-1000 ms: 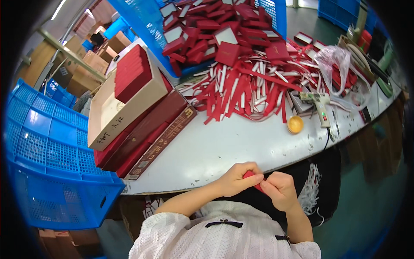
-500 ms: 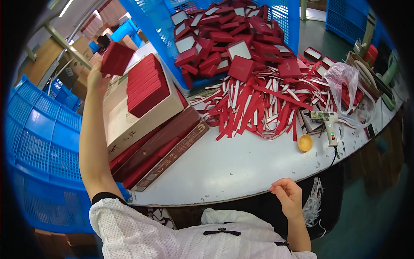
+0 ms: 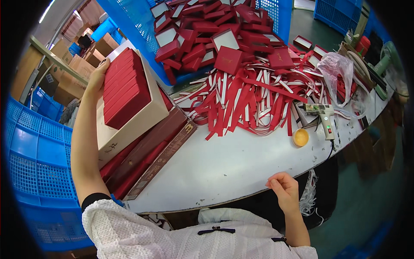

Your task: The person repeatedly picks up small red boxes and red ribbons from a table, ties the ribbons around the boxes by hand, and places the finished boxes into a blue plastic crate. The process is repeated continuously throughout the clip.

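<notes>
My left hand (image 3: pixel 98 77) reaches to the far left end of a row of red gift boxes (image 3: pixel 125 88). Its fingers curl against a red box there, and part of the grip is hidden. The boxes stand side by side in an open cream carton (image 3: pixel 129 129), rising above its rim. Near the front edge of the white table (image 3: pixel 215 168), my right hand (image 3: pixel 284 190) hovers with thumb and fingers drawn together and nothing visible in them.
A blue crate (image 3: pixel 282 21) holds a heap of red boxes. Red and white ribbons (image 3: pixel 246 99) lie in front. A glue gun (image 3: pixel 327 121), a small yellow-filled pot (image 3: pixel 300 137) and a clear plastic bag (image 3: pixel 338 77) sit at the right. Blue crates (image 3: pixel 36 151) stand at the left.
My left hand has lowered the red box from above the carton to the row's far end. My view has shifted slightly. The right hand keeps nearly the same pose.
</notes>
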`<state>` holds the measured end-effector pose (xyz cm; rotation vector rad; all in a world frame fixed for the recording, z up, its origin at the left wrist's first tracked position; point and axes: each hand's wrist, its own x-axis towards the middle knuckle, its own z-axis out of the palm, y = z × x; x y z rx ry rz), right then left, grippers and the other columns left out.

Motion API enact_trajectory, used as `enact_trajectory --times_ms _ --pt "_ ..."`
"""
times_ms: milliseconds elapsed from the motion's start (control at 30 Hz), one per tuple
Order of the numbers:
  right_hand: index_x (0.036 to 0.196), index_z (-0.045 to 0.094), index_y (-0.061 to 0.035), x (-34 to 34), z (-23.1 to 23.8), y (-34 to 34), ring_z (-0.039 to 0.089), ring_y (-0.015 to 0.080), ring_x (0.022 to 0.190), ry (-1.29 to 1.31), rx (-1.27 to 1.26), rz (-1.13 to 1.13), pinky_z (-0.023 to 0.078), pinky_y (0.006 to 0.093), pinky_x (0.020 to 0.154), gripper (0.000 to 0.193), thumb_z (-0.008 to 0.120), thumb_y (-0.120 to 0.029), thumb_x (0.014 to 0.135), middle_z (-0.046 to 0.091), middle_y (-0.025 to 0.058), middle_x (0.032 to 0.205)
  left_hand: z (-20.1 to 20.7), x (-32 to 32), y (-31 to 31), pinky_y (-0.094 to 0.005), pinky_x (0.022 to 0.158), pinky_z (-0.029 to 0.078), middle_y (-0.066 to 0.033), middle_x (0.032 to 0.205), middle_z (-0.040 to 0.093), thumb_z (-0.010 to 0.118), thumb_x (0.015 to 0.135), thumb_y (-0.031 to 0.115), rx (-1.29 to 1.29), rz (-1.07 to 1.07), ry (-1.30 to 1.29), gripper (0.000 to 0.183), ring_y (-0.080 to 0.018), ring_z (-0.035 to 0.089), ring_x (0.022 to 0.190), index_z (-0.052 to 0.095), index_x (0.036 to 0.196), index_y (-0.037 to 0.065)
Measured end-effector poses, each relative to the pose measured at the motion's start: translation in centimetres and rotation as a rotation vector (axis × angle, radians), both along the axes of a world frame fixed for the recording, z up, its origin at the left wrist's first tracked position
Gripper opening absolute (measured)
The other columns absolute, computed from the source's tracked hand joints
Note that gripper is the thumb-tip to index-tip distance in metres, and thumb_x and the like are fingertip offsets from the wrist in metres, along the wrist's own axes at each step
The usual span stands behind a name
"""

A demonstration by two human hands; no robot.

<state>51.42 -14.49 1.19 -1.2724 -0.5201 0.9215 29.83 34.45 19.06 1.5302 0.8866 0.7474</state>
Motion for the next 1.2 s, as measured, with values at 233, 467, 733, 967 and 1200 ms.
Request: enact_trajectory --times_ms 233,467,733,967,1200 --pt "0.079 0.051 0.0016 2.1 -2.0 3.4 0.050 0.0057 0.063 -0.217 -0.091 0.083 0.039 0.0184 0.057 0.009 0.051 -0.007 0.079 0.054 0.0027 0.067 0.2 -0.9 0.6 -0.0271 0.072 0.044 -0.0070 0.092 0.055 0.044 0.081 0.045 -0.066 -0.068 0.114 0.045 -0.0127 0.054 0.080 0.049 0.100 0.005" --pt "0.079 0.052 0.0001 6.1 -2.7 8.5 0.051 0.0112 0.057 -0.591 -0.116 0.051 0.039 0.0222 0.051 0.009 0.054 -0.008 0.075 0.054 0.0053 0.066 4.7 -0.5 -6.7 -0.0294 0.082 0.036 -0.0070 0.091 0.054 0.042 0.085 0.032 0.813 0.276 0.177 0.032 -0.0148 0.050 0.090 0.052 0.095 0.003" --pt "0.076 0.055 -0.0032 9.9 -3.8 17.6 0.053 0.0261 0.064 -1.173 -0.154 -0.224 0.042 0.0358 0.058 0.014 0.059 -0.015 0.070 0.049 0.0114 0.078 -9.9 6.0 -29.8 -0.0370 0.085 0.039 -0.0124 0.097 0.052 0.064 0.060 0.022 1.503 -0.918 0.354 0.033 -0.0286 0.049 0.096 0.052 0.086 0.005" --pt "0.068 0.054 -0.0030 11.0 -4.8 20.5 0.053 0.0303 0.071 -1.092 -0.435 -0.171 0.043 0.0384 0.062 0.016 0.060 -0.018 0.069 0.051 0.0129 0.082 -21.1 13.4 -26.0 -0.0514 0.093 0.020 -0.0183 0.121 0.036 0.055 0.073 0.021 1.042 -0.532 0.526 0.048 -0.0367 0.029 0.115 0.039 0.113 0.000" --pt "0.069 0.055 -0.0036 10.7 -4.7 20.9 0.054 0.0301 0.073 -0.934 -0.423 -0.261 0.043 0.0387 0.064 0.016 0.061 -0.018 0.067 0.052 0.0135 0.081 -21.8 16.1 -23.3 -0.0454 0.094 0.023 -0.0158 0.115 0.043 0.054 0.074 0.020 0.869 -0.450 0.342 0.036 -0.0346 0.031 0.113 0.048 0.103 -0.001"
